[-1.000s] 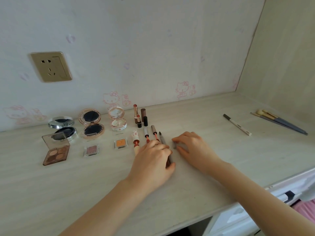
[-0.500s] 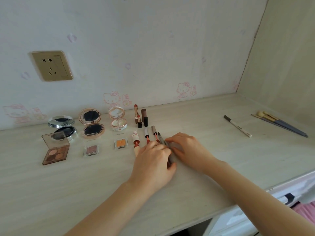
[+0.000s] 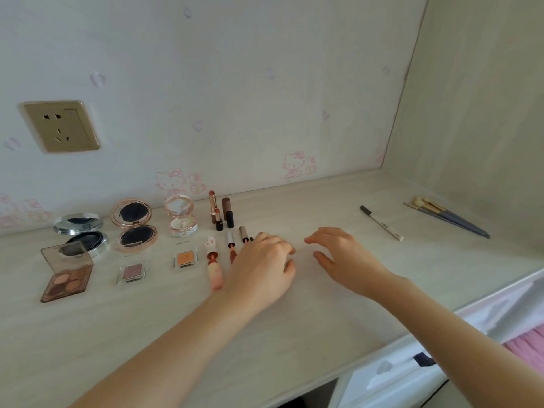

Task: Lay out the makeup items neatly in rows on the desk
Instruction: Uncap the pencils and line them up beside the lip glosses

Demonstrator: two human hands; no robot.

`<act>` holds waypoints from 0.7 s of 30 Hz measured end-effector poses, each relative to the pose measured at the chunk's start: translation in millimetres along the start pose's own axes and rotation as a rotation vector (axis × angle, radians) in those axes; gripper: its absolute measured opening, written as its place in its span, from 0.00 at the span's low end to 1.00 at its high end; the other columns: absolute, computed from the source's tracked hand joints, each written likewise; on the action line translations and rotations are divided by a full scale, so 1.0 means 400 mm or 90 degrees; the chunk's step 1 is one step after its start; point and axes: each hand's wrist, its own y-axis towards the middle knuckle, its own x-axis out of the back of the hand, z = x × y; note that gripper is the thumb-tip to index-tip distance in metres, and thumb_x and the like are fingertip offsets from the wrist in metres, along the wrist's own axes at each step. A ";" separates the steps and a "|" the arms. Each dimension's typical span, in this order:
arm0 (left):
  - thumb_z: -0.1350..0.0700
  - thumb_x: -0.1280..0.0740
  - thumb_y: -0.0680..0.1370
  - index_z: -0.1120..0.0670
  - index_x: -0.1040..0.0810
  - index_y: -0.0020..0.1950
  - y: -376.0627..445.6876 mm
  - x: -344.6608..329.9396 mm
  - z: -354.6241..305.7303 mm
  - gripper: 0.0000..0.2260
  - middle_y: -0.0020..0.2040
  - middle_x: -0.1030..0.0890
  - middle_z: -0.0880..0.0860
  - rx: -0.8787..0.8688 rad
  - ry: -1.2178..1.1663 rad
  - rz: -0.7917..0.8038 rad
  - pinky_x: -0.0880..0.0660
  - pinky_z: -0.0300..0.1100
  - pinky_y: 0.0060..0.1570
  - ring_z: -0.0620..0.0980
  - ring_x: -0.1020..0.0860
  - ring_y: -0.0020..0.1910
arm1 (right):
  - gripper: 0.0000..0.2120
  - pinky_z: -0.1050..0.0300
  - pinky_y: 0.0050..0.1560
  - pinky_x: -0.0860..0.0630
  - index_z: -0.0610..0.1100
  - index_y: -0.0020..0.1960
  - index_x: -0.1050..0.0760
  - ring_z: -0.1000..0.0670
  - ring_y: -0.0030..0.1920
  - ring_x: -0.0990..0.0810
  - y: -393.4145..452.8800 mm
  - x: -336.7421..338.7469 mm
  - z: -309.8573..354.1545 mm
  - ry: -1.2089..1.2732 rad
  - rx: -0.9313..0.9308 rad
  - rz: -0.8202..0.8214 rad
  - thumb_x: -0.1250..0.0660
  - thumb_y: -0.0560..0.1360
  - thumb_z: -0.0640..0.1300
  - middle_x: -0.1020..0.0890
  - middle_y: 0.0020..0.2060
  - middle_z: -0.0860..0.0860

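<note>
Makeup items lie in rows at the left of the desk. At the back stand a silver compact, a rose-gold compact, a small clear compact and several lipsticks. In front lie an eyeshadow quad, a pink single shadow, an orange single shadow, a cream lip tube and slim lip glosses. My left hand rests curled over the right end of that row and hides what is under it. My right hand hovers just right of it, fingers spread, holding nothing.
A white eyeliner pencil lies alone at the right. Makeup brushes lie by the side wall. A gold wall socket sits above the compacts. The desk's front edge runs past a white drawer at lower right.
My right hand has pulled away to the right from the slim grey pencil beside my left hand and has spread its fingers. My left hand has stayed over the row's end.
</note>
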 end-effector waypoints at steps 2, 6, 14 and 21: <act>0.54 0.39 0.77 0.51 0.21 0.60 0.034 -0.019 -0.014 0.13 0.59 0.20 0.46 -0.003 -0.018 0.030 0.28 0.43 0.57 0.45 0.30 0.64 | 0.15 0.63 0.63 0.37 0.47 0.65 0.26 0.52 0.68 0.33 -0.014 0.022 -0.035 -0.023 -0.022 -0.004 0.37 0.78 0.43 0.25 0.62 0.51; 0.56 0.40 0.77 0.51 0.22 0.60 0.110 -0.061 -0.034 0.14 0.60 0.21 0.49 0.010 -0.062 0.073 0.27 0.46 0.57 0.47 0.31 0.66 | 0.14 0.67 0.60 0.40 0.47 0.63 0.25 0.51 0.68 0.32 -0.035 0.059 -0.104 -0.078 -0.059 -0.024 0.37 0.78 0.43 0.24 0.61 0.51; 0.60 0.39 0.76 0.54 0.21 0.60 0.272 -0.173 -0.099 0.14 0.61 0.21 0.53 0.001 -0.144 0.074 0.32 0.44 0.65 0.50 0.31 0.67 | 0.13 0.62 0.59 0.38 0.42 0.61 0.23 0.46 0.63 0.30 -0.068 0.102 -0.252 -0.101 -0.170 -0.106 0.38 0.78 0.39 0.22 0.58 0.47; 0.54 0.40 0.79 0.55 0.30 0.71 0.422 -0.250 -0.163 0.20 0.70 0.29 0.57 0.057 -0.177 0.163 0.36 0.47 0.69 0.54 0.35 0.71 | 0.16 0.54 0.64 0.35 0.44 0.66 0.28 0.44 0.66 0.33 -0.069 0.109 -0.341 -0.126 -0.272 -0.090 0.41 0.79 0.44 0.25 0.63 0.46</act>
